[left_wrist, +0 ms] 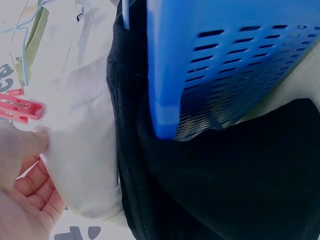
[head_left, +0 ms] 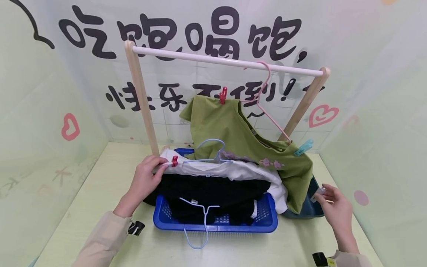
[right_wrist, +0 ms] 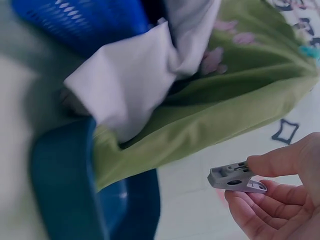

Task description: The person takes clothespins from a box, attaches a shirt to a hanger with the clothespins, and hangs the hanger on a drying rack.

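Here, my left hand (head_left: 148, 173) pinches one end of the white shirt (head_left: 250, 171) beside a red peg (head_left: 175, 161), its length running rightward from those fingers (left_wrist: 37, 182) toward my right hand (head_left: 338, 209), nearer its far end, pinching a grey peg (right_wrist: 232, 177).

On the wrist feed I saw the right hand (right_wrist: 282, 200) pinch a grey clip (right_wrist: 231, 178) near green fabric (right_wrist: 200, 127), white cloth (right_wrist: 131, 75) and a teal bin (right_wrist: 62, 185).

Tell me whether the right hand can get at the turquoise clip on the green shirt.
Probably yes: nothing visible stands between the right hand and the turquoise clip, though that hand already pinches a grey clip.
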`<state>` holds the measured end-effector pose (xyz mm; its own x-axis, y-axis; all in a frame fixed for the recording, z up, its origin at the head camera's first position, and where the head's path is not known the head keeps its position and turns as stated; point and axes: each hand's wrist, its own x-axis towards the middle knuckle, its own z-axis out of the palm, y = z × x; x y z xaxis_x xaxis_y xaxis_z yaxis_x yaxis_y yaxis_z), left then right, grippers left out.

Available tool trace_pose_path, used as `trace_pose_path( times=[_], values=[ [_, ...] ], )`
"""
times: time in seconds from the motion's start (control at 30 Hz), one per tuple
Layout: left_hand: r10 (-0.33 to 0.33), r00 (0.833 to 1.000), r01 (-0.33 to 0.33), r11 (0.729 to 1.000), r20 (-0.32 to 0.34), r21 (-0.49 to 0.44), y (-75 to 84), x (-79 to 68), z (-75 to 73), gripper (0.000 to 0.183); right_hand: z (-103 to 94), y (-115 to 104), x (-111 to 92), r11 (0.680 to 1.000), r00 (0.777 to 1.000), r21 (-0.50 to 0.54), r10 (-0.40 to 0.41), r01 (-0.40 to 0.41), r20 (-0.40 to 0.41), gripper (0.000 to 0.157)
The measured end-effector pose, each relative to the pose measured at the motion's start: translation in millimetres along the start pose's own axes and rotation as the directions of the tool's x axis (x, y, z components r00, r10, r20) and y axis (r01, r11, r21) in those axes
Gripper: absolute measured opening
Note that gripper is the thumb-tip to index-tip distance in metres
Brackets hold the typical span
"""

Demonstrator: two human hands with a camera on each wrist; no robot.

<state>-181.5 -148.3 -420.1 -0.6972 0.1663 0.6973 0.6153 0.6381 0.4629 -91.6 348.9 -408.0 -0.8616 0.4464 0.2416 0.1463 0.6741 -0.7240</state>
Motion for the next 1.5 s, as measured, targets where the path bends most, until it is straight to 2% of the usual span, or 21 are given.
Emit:
trace_pose_path(
  times=[0.07,0.5,0.73,1.07,1.5],
  values=[
    [-0.003,1.0,0.003,1.0,0.0,-0.001,0.2,-0.1,-0.1,0.014,-3.2,-5.3,-2.7,1.0,1.0,0.03,0.001,-0.001,-0.007,0.035],
    [-0.002,1.0,0.002,1.0,-0.002,-0.003,1.6,-1.2,-0.6,0.014,-8.1,-32.6,-17.4,0.985,0.992,0.131,-0.107,0.115,-0.069,0.035],
    [-0.013,1.0,0.013,1.0,0.004,-0.002,1.9,-2.4,-0.4,0.014,-7.1,-47.9,-24.5,0.967,0.979,0.162,-0.187,0.198,-0.08,0.038],
    [-0.01,1.0,0.01,1.0,-0.001,-0.006,1.9,-3.9,0.1,0.014,2.4,-62.6,-28.9,0.907,0.936,0.234,-0.35,0.351,-0.048,0.043],
    [0.005,1.0,-0.006,1.0,-0.019,-0.007,2.7,-4.8,1.1,0.014,26.4,-85.7,-31.7,0.818,0.866,0.321,-0.499,0.478,-0.017,0.044]
  ],
)
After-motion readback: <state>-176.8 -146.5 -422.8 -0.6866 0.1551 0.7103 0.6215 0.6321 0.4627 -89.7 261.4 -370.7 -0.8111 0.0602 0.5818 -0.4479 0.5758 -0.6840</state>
